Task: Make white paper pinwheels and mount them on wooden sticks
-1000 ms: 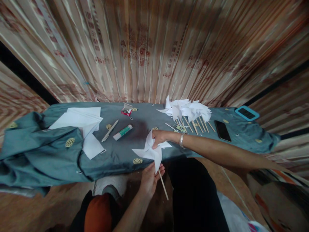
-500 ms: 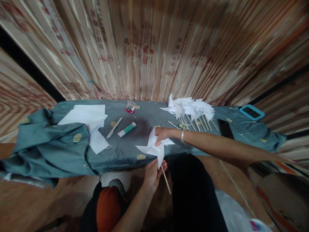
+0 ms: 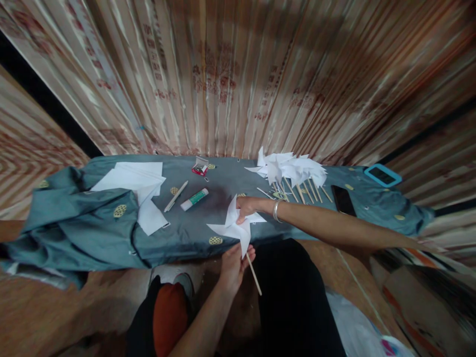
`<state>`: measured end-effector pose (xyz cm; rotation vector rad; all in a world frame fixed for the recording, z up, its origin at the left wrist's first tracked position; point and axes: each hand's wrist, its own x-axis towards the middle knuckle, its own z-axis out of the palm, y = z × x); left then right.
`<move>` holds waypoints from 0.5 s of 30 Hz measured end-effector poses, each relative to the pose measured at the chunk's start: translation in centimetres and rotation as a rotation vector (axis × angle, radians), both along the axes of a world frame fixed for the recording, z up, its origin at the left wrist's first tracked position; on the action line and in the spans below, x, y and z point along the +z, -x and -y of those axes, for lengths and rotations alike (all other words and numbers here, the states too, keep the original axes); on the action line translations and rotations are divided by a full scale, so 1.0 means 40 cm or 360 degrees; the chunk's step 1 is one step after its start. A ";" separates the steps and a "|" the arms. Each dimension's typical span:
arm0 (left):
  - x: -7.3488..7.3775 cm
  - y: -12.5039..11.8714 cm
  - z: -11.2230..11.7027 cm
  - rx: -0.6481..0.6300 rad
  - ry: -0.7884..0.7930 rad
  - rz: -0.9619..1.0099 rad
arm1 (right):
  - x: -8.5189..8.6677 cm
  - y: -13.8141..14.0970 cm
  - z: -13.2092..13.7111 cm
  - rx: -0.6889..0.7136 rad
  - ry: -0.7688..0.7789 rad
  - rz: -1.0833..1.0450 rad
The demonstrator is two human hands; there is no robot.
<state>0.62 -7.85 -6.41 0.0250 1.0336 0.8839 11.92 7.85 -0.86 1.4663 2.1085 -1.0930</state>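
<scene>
A white paper pinwheel (image 3: 234,229) hangs over the near edge of the table, which is covered with a grey-green cloth (image 3: 92,223). My right hand (image 3: 248,207), a bangle on its wrist, pinches the pinwheel at its middle. Below the edge, my left hand (image 3: 233,265) is closed on the wooden stick (image 3: 254,274) that runs down from the pinwheel.
A heap of finished pinwheels on sticks (image 3: 293,172) lies at the back right, with a dark phone (image 3: 342,200) and a blue-framed device (image 3: 382,175) beyond. Loose paper sheets (image 3: 137,186), a pen (image 3: 177,195), a glue stick (image 3: 194,199) and a small red box (image 3: 200,168) lie to the left.
Only the head camera has shifted a little. Both hands keep their hold on the pinwheel and stick at the table's near edge.
</scene>
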 end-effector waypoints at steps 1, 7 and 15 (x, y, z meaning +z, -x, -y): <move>-0.001 0.001 0.000 -0.0001 -0.0006 0.0001 | 0.003 0.002 0.002 -0.0005 0.0000 0.0021; 0.000 0.003 0.002 -0.0016 -0.0061 0.0002 | 0.025 0.013 0.012 0.0022 0.0016 0.0156; 0.025 -0.004 0.006 -0.0018 -0.0110 -0.0133 | 0.056 0.023 0.028 0.0072 0.0007 0.0101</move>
